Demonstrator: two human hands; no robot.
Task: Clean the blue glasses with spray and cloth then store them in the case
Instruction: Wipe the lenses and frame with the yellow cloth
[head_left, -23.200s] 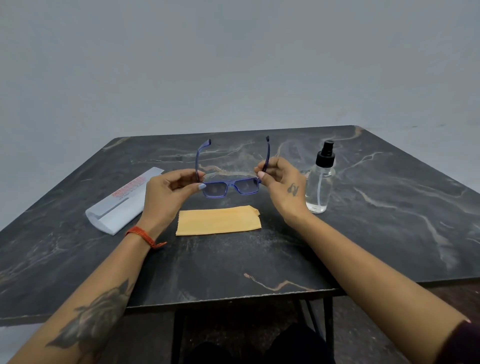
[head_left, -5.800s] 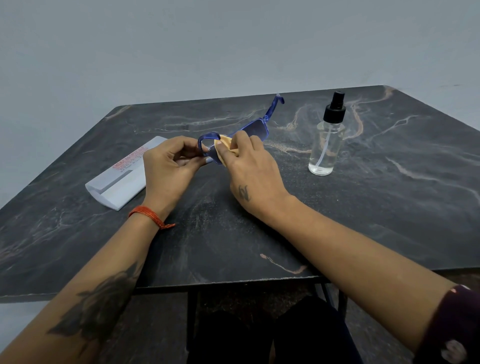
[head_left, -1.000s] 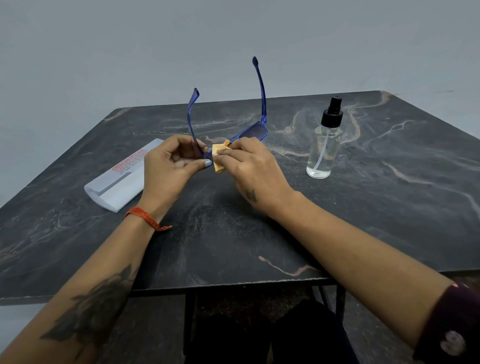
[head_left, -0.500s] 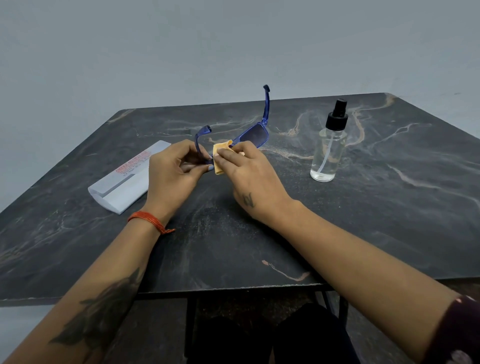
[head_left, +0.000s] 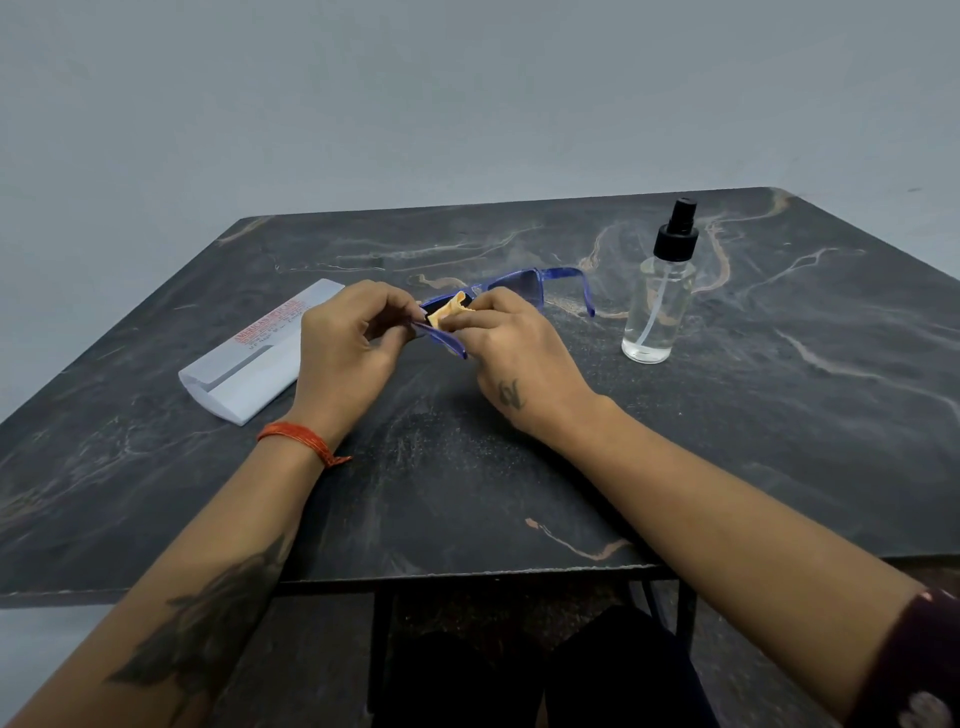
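Pinched in my left hand (head_left: 349, 347), the blue glasses (head_left: 511, 287) hover above the table (head_left: 779, 441); my right hand (head_left: 511, 347) presses the cloth (head_left: 451, 314) on one lens. Wiping step underway. Next: fold temples, reach left to the case (head_left: 260, 358), lying shut.

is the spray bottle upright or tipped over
Upright. The spray bottle stands on its base on the table, black nozzle on top, to the right of the blue glasses.
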